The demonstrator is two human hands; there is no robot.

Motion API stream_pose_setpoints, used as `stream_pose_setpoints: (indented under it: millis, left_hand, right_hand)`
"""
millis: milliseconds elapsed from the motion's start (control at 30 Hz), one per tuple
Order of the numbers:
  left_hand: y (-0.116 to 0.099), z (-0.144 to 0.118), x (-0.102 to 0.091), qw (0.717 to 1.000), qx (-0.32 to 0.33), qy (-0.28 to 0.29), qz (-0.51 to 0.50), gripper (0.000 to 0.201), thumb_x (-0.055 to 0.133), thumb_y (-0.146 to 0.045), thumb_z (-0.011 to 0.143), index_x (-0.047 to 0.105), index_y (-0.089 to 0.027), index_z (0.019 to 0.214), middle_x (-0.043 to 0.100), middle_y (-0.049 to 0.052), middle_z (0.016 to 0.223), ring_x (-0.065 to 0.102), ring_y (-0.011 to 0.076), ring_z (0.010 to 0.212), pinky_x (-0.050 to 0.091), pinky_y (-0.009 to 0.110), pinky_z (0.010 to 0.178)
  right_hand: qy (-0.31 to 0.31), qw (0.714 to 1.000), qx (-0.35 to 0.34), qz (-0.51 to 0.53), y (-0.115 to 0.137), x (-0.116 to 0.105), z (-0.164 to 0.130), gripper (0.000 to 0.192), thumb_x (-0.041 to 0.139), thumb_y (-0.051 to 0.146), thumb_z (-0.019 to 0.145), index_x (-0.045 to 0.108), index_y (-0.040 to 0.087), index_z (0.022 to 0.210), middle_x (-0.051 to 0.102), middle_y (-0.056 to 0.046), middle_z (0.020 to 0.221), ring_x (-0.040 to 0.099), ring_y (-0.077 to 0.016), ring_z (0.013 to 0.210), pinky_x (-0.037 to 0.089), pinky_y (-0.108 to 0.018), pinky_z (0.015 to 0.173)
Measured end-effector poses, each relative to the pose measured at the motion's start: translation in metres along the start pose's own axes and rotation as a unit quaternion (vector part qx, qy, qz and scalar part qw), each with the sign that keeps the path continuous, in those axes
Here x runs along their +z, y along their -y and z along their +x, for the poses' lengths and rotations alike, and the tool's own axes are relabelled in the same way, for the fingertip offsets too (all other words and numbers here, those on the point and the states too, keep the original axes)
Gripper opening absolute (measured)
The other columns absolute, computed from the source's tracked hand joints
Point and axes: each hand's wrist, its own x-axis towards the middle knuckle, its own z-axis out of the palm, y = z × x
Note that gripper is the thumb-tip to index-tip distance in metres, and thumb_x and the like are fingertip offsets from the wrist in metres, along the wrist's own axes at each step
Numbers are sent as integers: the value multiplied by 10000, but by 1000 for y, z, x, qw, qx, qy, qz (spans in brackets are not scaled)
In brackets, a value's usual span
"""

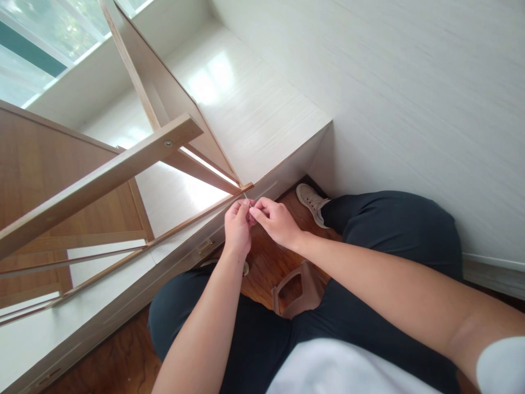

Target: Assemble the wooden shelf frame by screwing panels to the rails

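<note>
My left hand [238, 225] and my right hand [278, 221] meet fingertip to fingertip, both closed in a pinch. A thin, metal-looking piece [245, 195] sticks up from between the fingers; most of it is hidden, and its kind is too small to make out. Just beyond the fingertips lies the corner of a wooden frame [247, 187], resting at the front edge of a pale ledge [262, 126]. From this frame, brown wooden panels [69, 169] rise on the left. A wooden bar [98, 178] with a metal fastener [168, 143] near its end crosses in front of them.
A pale wall [410, 93] stands on the right, and a window [53, 44] is at the upper left. Below the ledge run drawer fronts with a handle [206, 247]. Between my legs a brown plastic stool [303, 290] shows above the dark wooden floor [266, 260].
</note>
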Motion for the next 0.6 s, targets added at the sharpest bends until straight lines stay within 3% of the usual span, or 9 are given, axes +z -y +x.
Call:
stream_pose_setpoints:
  millis: [300, 600]
  left_hand:
    - [2, 3, -2, 1000, -11, -7, -13, 262, 858, -312, 740, 667, -142, 795, 628, 20, 808, 559, 103, 618, 451, 209, 536]
    - [-1, 2, 0, 999, -21, -14, -24, 250, 862, -300, 706, 693, -127, 768, 594, -3, 704, 485, 70, 531, 401, 173, 482]
  right_hand:
    - [-9, 999, 1, -40, 4, -1, 0, 219, 601, 407, 966, 621, 219, 854, 719, -3, 759, 645, -164, 674, 453, -260, 657]
    - [-8, 999, 2, -34, 3, -1, 0, 172, 579, 366, 993, 634, 227, 907, 723, -12, 765, 704, -185, 753, 499, -269, 721]
